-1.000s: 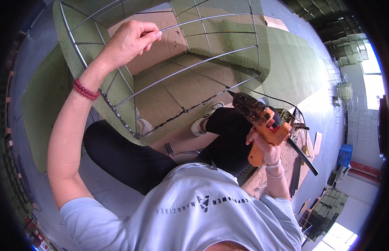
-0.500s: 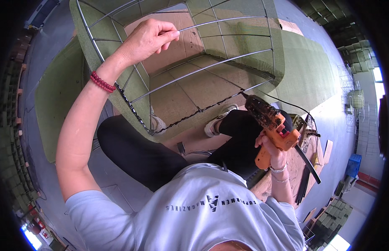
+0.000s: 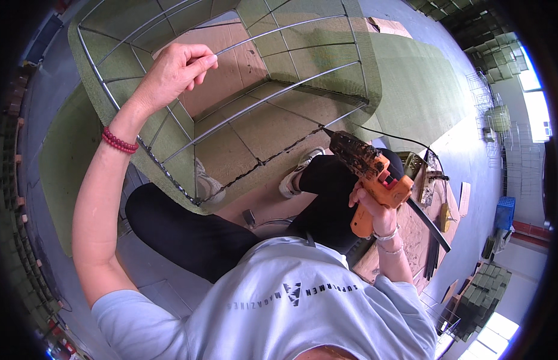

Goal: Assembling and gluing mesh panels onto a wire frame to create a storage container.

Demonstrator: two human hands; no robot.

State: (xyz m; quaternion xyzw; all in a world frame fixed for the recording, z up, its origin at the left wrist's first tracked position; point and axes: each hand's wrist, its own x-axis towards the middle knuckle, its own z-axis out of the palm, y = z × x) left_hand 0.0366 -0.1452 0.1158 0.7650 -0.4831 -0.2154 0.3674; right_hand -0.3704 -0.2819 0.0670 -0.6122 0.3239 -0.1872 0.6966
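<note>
My left hand [image 3: 178, 75] is closed, with thumb and forefinger pinching a thin metal rod of the wire frame [image 3: 279, 99]. The frame lines a box-like shell of green woven sheet [image 3: 90, 72], which lies open toward me. In my right hand [image 3: 378, 215] is an orange hot glue gun [image 3: 390, 187], its front smeared with dark glue. The nozzle tip touches or almost touches the near lower wire, toward its right end. A bumpy line of dark glue [image 3: 259, 162] runs along that wire and up the left edge. A black glue stick [image 3: 430, 225] sticks out behind the gun.
Beyond the shell lie a brown board [image 3: 222, 66] and a flat green sheet [image 3: 411, 90]. A thin black cord [image 3: 399, 137] runs past the gun to a wooden board [image 3: 381, 258] at my right. My legs and shoes are close under the shell. Green stacks line the far sides.
The scene has shifted left in the picture, the shell and both hands with it. My left hand keeps its pinch on the rod, and the glue gun's tip stays near the same wire.
</note>
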